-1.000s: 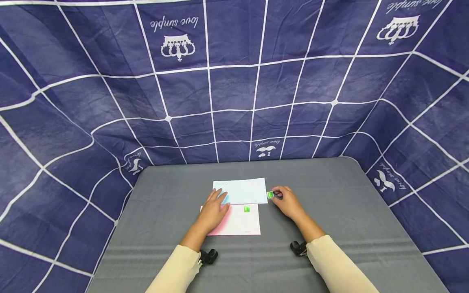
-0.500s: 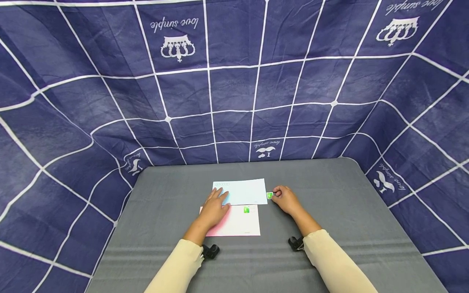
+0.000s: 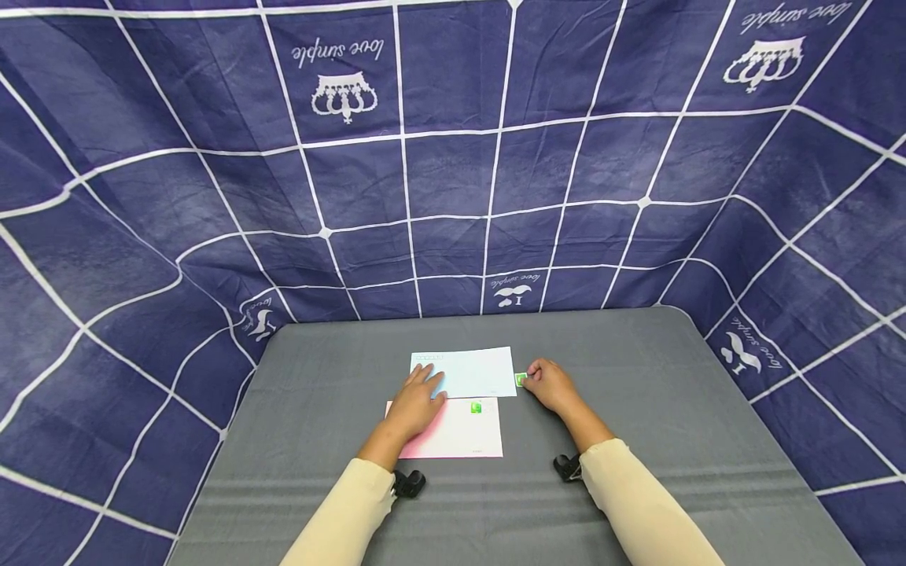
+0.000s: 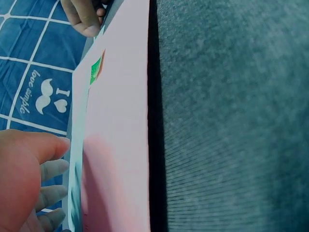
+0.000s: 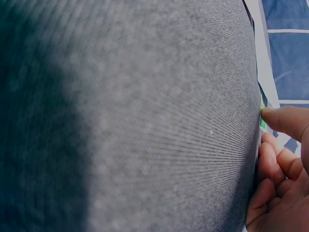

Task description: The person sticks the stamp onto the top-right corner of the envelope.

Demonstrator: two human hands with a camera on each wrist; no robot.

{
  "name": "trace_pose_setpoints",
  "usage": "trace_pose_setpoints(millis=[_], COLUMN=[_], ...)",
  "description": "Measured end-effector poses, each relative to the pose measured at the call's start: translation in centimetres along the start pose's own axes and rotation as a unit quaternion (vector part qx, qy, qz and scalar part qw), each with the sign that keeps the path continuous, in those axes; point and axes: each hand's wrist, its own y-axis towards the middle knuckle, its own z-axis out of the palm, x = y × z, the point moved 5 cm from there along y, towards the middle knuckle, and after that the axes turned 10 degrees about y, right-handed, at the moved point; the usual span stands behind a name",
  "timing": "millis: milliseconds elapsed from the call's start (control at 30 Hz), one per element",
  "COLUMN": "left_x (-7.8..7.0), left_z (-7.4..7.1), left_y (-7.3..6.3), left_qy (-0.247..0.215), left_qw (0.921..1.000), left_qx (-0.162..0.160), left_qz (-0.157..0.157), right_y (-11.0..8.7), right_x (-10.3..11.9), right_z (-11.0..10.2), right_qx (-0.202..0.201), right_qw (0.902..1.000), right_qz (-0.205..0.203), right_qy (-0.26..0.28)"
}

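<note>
In the head view a white envelope with a blue patch (image 3: pixel 477 373) lies at the middle of the table. My left hand (image 3: pixel 413 405) rests on its left end, fingers spread and straight. Just nearer to me lies a pink-and-white envelope (image 3: pixel 460 436), its left edge partly hidden by that hand. It bears a green stamp (image 3: pixel 476 407) near its upper right corner. Beside the blue-patched envelope's right edge, my right hand (image 3: pixel 555 389) pinches another small green stamp (image 3: pixel 520 380) between thumb and fingers. The right wrist view shows the thumb tip right at this stamp (image 5: pixel 262 118).
A grey cloth covers the table (image 3: pixel 340 362). Behind it and at both sides hangs a blue curtain (image 3: pixel 453 181) with white grid lines. Black wrist straps (image 3: pixel 408 483) show at the cuffs of both pale sleeves.
The thumb and fingers of my right hand have drawn closer together at the stamp, which stays beside the envelope. My left hand has barely moved.
</note>
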Motion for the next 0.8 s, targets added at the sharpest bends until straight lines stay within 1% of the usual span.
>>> trace_pose_setpoints(millis=[133, 267, 400, 633, 800], left_x=[0.08, 0.04, 0.33, 0.64, 0.67], left_z=[0.05, 0.04, 0.35, 0.55, 0.59], left_y=[0.21, 0.28, 0.48, 0.82, 0.94], left_qy=[0.003, 0.0, -0.002, 0.019, 0.031], left_qw=[0.9999, 0.9998, 0.9995, 0.9994, 0.9989], left_qx=[0.006, 0.011, 0.013, 0.014, 0.024], left_qz=[-0.008, -0.017, -0.027, -0.027, -0.026], right_y=[0.07, -0.22, -0.39, -0.05, 0.11], right_x=[0.01, 0.21, 0.23, -0.06, -0.23], right_z=[0.18, 0.03, -0.1, -0.2, -0.32], right_qx=[0.009, 0.005, 0.003, 0.005, 0.008], right_qw=[0.9996, 0.9998, 0.9999, 0.9996, 0.999], right_qz=[0.02, 0.019, 0.015, 0.027, 0.037], right_qy=[-0.016, -0.009, 0.001, 0.008, 0.022])
